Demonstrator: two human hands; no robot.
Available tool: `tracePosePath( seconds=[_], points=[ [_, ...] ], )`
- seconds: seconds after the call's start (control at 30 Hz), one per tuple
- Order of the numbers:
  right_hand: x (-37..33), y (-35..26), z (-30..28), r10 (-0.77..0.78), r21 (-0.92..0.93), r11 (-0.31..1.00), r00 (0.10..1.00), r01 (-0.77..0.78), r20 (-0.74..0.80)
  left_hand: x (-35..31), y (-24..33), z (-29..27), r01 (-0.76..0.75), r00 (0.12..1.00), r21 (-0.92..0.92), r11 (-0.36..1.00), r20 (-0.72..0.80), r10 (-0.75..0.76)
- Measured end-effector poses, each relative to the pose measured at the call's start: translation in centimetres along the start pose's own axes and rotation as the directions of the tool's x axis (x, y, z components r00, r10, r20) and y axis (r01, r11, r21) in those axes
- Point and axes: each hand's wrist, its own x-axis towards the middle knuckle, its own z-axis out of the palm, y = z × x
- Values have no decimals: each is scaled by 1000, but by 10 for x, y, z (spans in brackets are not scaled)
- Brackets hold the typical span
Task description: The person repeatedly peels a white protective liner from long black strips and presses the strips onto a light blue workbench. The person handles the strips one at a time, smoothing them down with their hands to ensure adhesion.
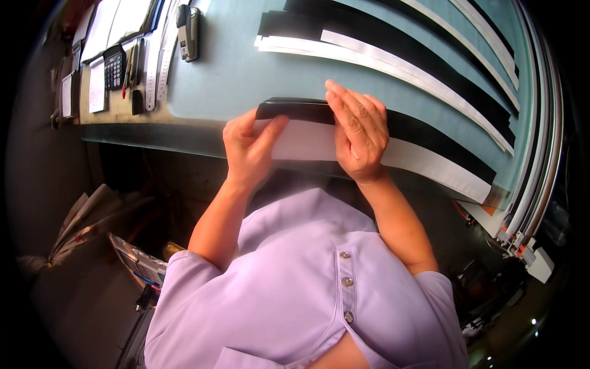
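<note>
A long strip [304, 138], black along its far side and white along its near side, lies along the front edge of the table and reaches out to the right. Several layers show at its black left end. My left hand [251, 146] is closed on that end, thumb on top and the other fingers mostly hidden. Farther right, my right hand [358, 130] rests edge-down on the strip, its fingers stretched out. What lies under the right palm is hidden.
Beyond my hands, more black and white strips [405, 77] lie on the pale blue tabletop [215, 80]. A stapler [188, 34], a calculator [114, 69], rulers [152, 77], pens and papers [110, 27] sit at the far left. Metal rails [544, 123] border the right side.
</note>
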Motion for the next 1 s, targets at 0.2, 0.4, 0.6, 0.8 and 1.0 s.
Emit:
tracePosePath(
  seconds=[0.2, 0.4, 0.6, 0.8, 1.0],
  points=[
    [-1, -2, -2, 6, -33, 999, 1000, -6, -26, -2, 4, 1, -15, 1000, -27, 1000, 4, 15],
    [0, -3, -2, 3, -18, 1000, 999, -3, -33, -3, 6, 3, -37, 999, -44, 998, -9, 36],
    [12, -7, -15, 198, 168, 964, 977, -208, 74, -5, 4, 1, -67, 998, 53, 996, 10, 67],
    [34, 4, -32, 284, 216, 889, 857, -403, 429, -6, 6, 3, -155, 987, 136, 978, -10, 158],
    [43, 11, -34, 364, 261, 767, 733, -586, 575, -5, 2, 0, -189, 982, 123, 974, 14, 188]
  ],
)
